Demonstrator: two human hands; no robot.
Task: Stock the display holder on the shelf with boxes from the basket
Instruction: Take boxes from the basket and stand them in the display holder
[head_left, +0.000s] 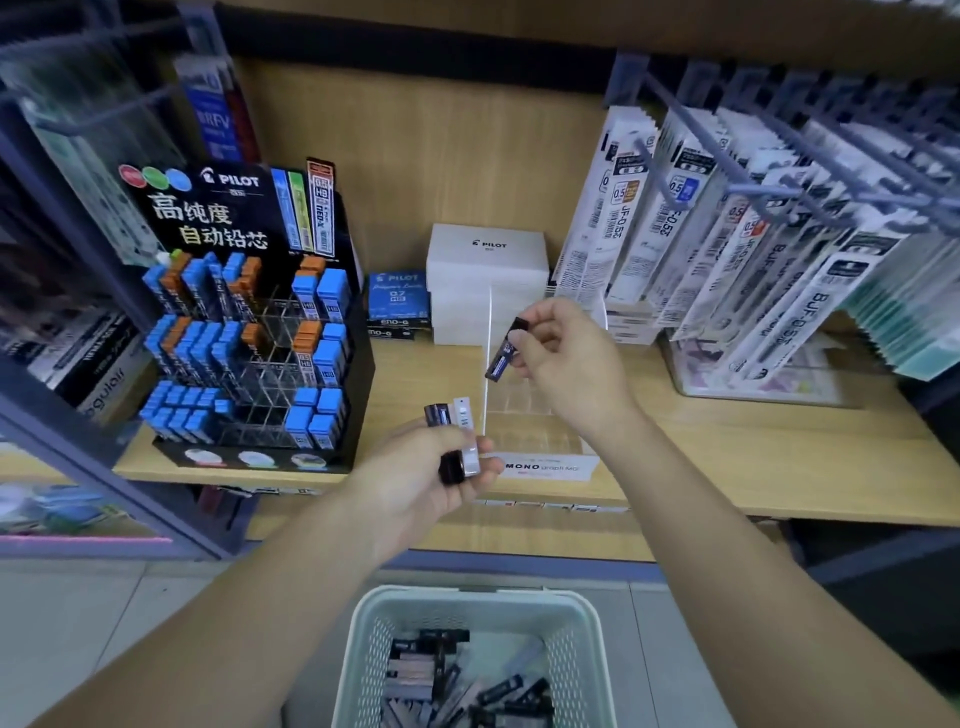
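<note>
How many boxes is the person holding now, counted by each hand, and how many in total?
Left hand: 2 boxes, one dark box and one pale box.
Right hand: 1 dark slim box, held above the clear display holder.
Total: 3 boxes in the hands. More lie in the basket, too jumbled to count.

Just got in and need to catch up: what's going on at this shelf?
A person is stocking the clear display holder on the shelf. The right hand holds one dark box over it; the left hand grips a few more boxes. The holder looks empty, and the basket below still holds many.
</note>
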